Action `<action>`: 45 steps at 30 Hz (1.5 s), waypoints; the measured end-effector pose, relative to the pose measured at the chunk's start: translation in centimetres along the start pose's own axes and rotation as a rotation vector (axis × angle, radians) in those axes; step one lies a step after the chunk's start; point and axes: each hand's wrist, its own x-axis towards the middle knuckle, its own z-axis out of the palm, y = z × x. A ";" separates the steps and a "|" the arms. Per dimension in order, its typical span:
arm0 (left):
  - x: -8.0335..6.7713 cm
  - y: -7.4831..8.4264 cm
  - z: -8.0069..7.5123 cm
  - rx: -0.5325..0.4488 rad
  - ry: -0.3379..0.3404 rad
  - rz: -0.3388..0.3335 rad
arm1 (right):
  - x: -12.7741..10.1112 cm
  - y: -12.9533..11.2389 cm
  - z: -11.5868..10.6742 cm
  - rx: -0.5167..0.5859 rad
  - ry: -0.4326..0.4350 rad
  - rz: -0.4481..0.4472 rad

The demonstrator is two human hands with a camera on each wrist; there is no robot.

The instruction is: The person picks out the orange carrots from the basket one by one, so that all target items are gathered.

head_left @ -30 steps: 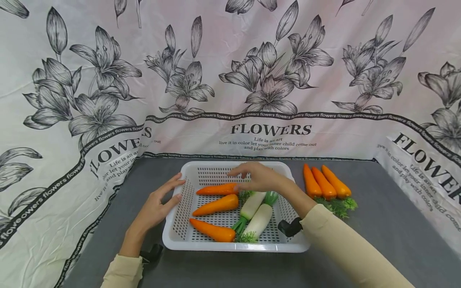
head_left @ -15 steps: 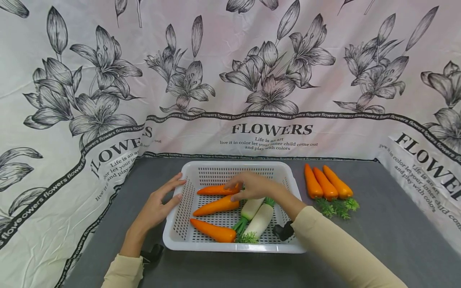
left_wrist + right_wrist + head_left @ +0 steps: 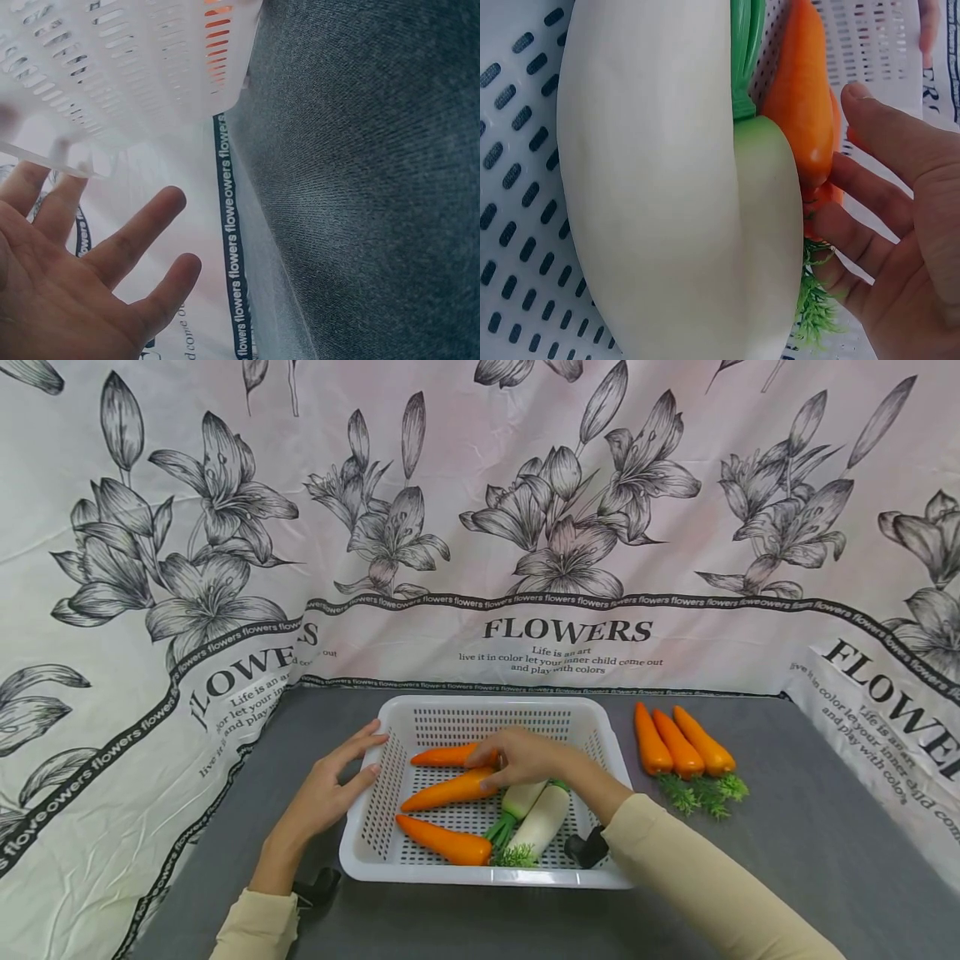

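Observation:
A white slotted basket sits on the grey table. It holds three orange carrots lying side by side and two white radishes with green tops. My right hand is low inside the basket. Its loosely bent fingers touch the thick ends of the upper two carrots. In the right wrist view the radishes fill the frame. There the fingers meet a carrot's end and the thumb lies beside it. My left hand rests with straight fingers against the basket's left wall.
Three more carrots with green tops lie on the grey mat right of the basket. A flower-printed cloth rises behind and along both sides. Black wrist mounts show near my cuffs.
My right hand has come down from above the basket and drawn slightly toward me, onto the carrots' thick ends. The left hand and the basket have not moved.

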 end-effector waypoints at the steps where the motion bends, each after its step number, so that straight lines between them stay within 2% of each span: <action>1: 0.0 0.0 0.0 0.001 0.000 0.001 | 0.0 0.0 0.1 0.002 -0.003 0.005; 25: 0.0 -0.1 0.1 -0.007 -0.003 0.017 | 0.4 -0.3 1.0 -0.055 -0.084 0.077; 33: 0.0 -0.3 0.2 0.009 -0.009 0.011 | 0.4 -0.4 1.0 -0.037 -0.095 0.080; 40: 0.0 -0.2 0.1 0.000 -0.009 0.015 | 0.4 -0.3 1.2 -0.026 -0.078 0.102; 45: 0.0 -0.4 0.0 -0.014 -0.011 0.020 | 0.5 -0.1 1.2 -0.040 -0.040 0.086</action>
